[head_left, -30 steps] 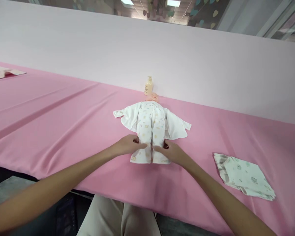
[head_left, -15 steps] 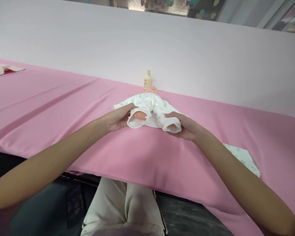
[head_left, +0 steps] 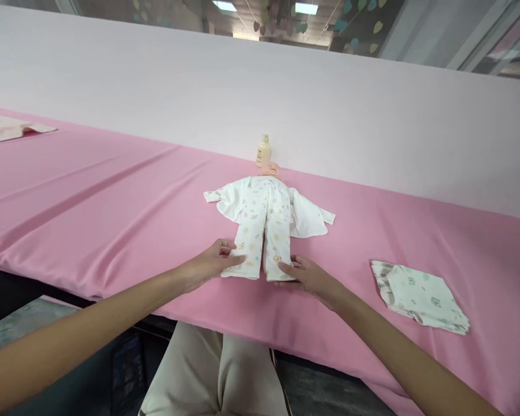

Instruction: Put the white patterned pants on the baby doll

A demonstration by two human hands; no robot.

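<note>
A baby doll [head_left: 270,170] lies on its back on the pink table [head_left: 112,196], dressed in white printed trousers [head_left: 262,231] and an open white jacket [head_left: 305,214]. Its legs point toward me and lie flat. My left hand [head_left: 210,263] pinches the cuff of the left trouser leg. My right hand [head_left: 305,274] holds the cuff of the right trouser leg, fingers curled under it. Only the top of the doll's head shows beyond the clothes.
A cream pump bottle [head_left: 263,151] stands just behind the doll against the pale wall. A folded printed garment [head_left: 418,296] lies to the right on the table. Another cloth [head_left: 8,128] rests at the far left. The table's near edge runs just above my knees.
Half a second ago both hands held the doll's legs lifted off the table. They have come down toward me, and the trouser legs now lie straight and flat.
</note>
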